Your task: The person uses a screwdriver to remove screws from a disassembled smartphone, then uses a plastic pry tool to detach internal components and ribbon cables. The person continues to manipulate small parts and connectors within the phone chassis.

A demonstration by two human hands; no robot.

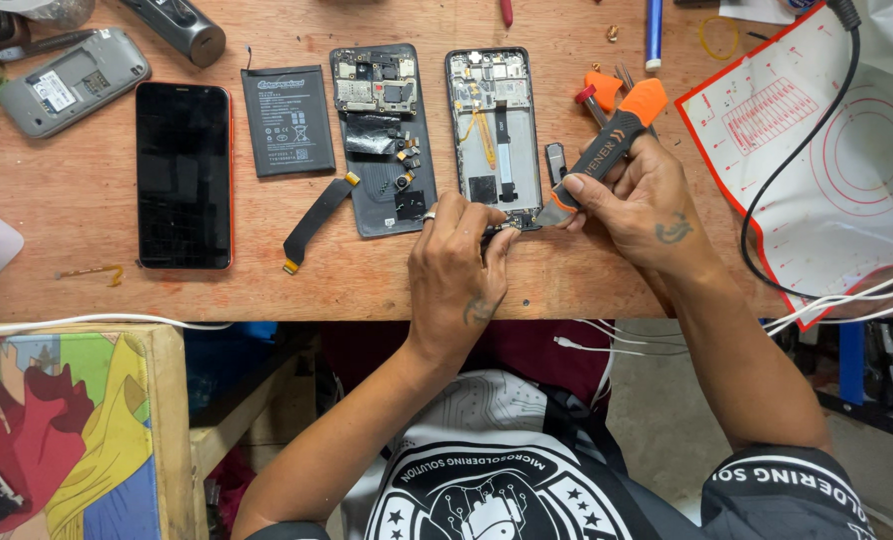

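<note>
Fingers (622, 165) of right hand (647, 205) clenched around orange-black pry tool (607, 145), left hand (462, 265) fingertips pinching opened phone frame's (494, 130) bottom edge

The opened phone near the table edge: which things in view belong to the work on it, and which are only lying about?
In use:
- opened phone frame, bottom end worked on
- left hand, steadying that bottom end
- right hand, holding the orange and black tool

Lying about:
- black battery
- grey back cover with loose parts
- intact black phone
- flex ribbon
- grey handset
- white mat with red edge
</note>
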